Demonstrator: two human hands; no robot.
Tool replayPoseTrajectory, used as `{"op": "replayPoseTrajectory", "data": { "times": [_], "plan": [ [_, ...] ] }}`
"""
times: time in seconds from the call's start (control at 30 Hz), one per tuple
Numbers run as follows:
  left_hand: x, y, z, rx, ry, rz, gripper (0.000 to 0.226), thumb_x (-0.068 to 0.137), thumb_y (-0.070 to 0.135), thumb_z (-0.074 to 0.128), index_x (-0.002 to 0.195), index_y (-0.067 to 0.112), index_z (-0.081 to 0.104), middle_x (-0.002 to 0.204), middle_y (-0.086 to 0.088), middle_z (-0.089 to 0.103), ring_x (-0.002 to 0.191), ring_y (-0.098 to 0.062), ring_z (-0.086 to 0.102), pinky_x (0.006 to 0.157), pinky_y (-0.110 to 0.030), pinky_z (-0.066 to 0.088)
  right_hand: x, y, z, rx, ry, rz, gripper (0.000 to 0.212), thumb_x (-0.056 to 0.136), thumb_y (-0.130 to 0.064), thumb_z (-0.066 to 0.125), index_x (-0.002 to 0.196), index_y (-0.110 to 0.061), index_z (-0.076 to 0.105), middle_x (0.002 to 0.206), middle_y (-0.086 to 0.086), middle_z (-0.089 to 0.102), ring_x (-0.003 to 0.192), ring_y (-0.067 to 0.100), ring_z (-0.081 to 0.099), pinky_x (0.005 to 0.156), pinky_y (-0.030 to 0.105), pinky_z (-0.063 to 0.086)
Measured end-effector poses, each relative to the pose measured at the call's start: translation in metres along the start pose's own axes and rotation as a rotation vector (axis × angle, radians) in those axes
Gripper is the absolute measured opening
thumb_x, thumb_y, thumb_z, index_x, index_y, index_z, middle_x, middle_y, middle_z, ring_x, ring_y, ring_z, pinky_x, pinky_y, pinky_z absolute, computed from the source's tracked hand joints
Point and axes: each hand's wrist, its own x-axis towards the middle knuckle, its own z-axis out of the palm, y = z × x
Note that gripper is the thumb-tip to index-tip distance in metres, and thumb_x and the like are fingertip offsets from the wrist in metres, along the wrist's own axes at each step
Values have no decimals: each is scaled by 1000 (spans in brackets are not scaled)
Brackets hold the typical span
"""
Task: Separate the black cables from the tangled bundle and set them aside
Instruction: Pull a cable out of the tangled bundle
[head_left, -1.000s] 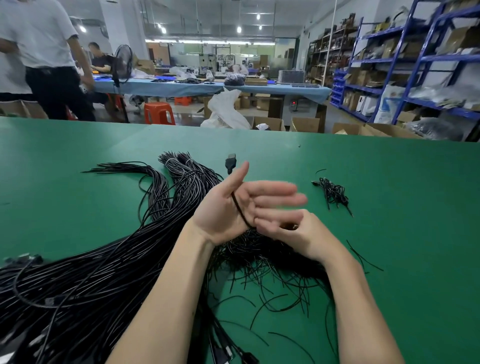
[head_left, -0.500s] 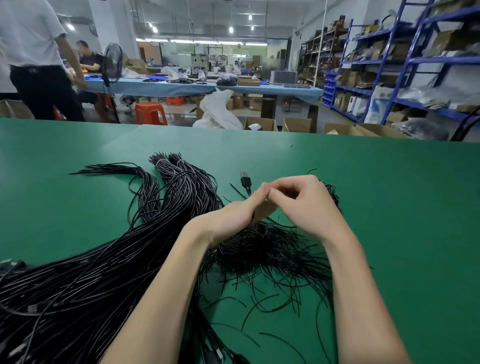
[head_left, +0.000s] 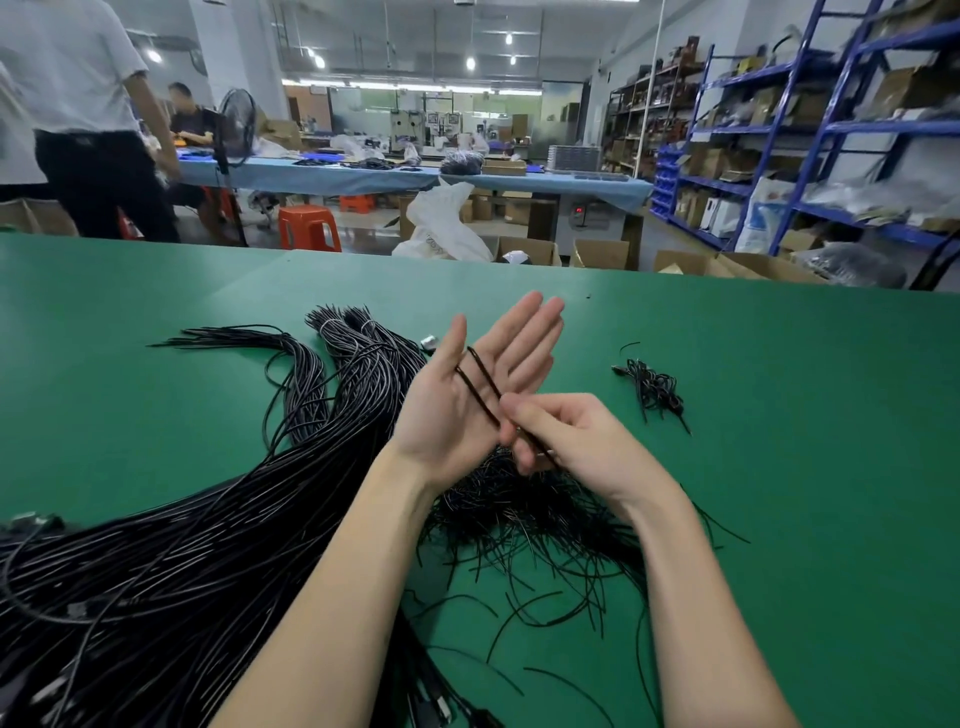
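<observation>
A: Hands?
B: Left hand (head_left: 470, 400) flat, fingers straight, thin black cable (head_left: 480, 387) looped across palm. Right hand (head_left: 566, 441) pinches it.
A: Rest?
B: Tangled black cable bundle (head_left: 171, 561) on green table (head_left: 805, 467); small black pile (head_left: 652, 387) right. Brown cardboard boxes (head_left: 602, 253) behind, contents unclear.

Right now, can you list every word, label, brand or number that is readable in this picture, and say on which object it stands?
No text reads clearly.
White plastic bag behind the green table: a faint dark print, too blurred to read.
Boxes on the blue shelves: labels too small to read.
Black cables, left hand, right hand: no print visible.
</observation>
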Motion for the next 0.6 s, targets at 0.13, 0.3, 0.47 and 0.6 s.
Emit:
{"op": "replayPoseTrajectory", "data": {
  "times": [0.13, 0.3, 0.47, 0.6],
  "plan": [
    [-8, 11, -1, -63, -121, -103, 72, 107, 49, 10, 156, -1, 23, 164, -19, 23, 153, -29, 22, 126, -44, 13, 1, 16, -12, -316, 16, 100, 64, 65, -83, 68, 59, -20, 69, 62, 6, 61, 61, 18, 50, 69, 33, 39],
    [-14, 15, -9, 259, -392, -361, 78, 103, 53, 18, 148, -9, 37, 151, -27, 41, 140, -38, 43, 118, -45, 32, -4, 16, -26, -482, -19, 85, 23, 76, -46, 81, 83, -25, 78, 81, -11, 75, 77, 7, 69, 76, 29, 57],
    [-7, 9, 2, 768, -234, -744, 80, 104, 52, 15, 141, -12, 46, 145, -30, 49, 139, -38, 46, 119, -48, 33, -2, -4, -32, -742, 128, 44, 23, 79, -29, 72, 61, -43, 68, 54, -18, 60, 54, 3, 49, 59, 24, 44],
    [-10, 9, -1, 1334, -8, -585, 72, 103, 61, 21, 152, 13, 41, 157, -13, 41, 145, -30, 36, 117, -37, 27, -2, -21, -27, -764, 239, -67, 21, 86, -31, 65, 68, -41, 70, 61, -25, 64, 59, -1, 58, 58, 23, 46]
  ]
}}
